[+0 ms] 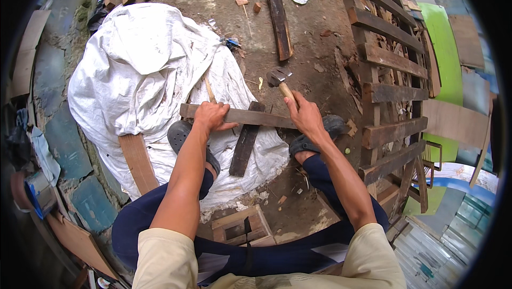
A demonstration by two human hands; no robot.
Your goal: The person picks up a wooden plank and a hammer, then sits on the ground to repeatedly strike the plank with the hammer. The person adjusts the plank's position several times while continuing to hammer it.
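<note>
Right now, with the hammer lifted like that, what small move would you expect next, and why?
Probably a short downward strike. The right hand grips the hammer with its head raised just beyond the wooden slat, and the left hand presses that slat down across a darker board. No nail is visible, so the exact target is unclear.

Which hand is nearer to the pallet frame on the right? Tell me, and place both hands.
Right. The right hand grips the hammer handle, a short way left of the pallet frame. The left hand presses the wooden slat, farther left.
</note>
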